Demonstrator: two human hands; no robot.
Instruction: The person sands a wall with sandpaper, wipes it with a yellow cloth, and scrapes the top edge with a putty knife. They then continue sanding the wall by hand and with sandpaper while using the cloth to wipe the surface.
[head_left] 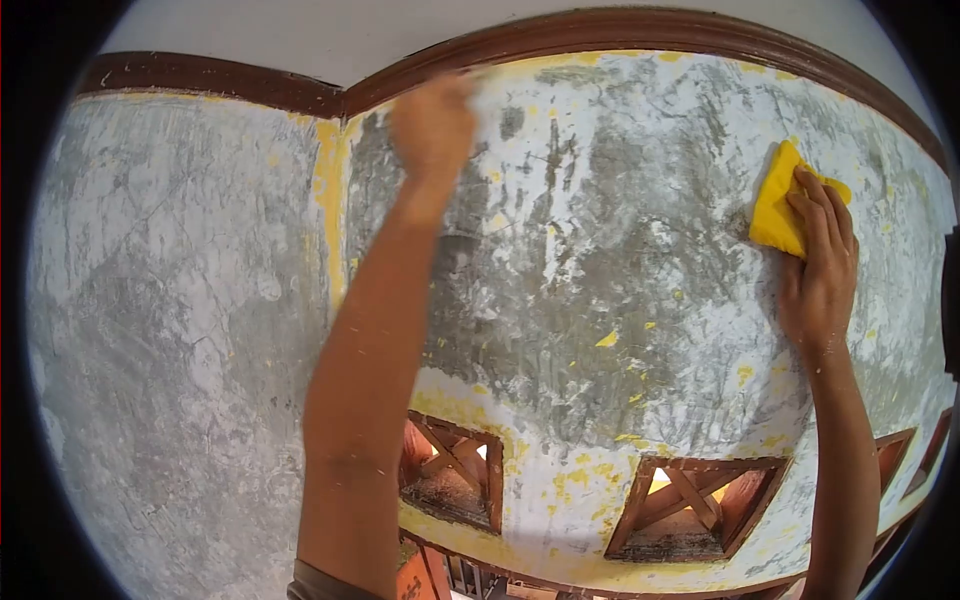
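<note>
High on the wall (620,270), my left hand (435,125) is curled closed just under the brown moulding. Motion blurs it, and I cannot tell what it holds; a faint streak shows beyond its knuckles, along the yellow strip at the wall's top. Over on the right, my right hand (825,260) presses a folded yellow cloth (777,210) against the plaster, its fingers bent over the cloth's right side. Around both hands the surface is grey and white, patchy and scraped, with leftover flecks of yellow paint (607,339).
Brown wooden moulding (600,24) runs along the ceiling (300,35). At the left, a second wall (190,300) meets this one in a yellow-streaked corner (328,190). Lower down are wood-framed vent openings (700,508) with crossed slats, and railings (470,578) show beneath.
</note>
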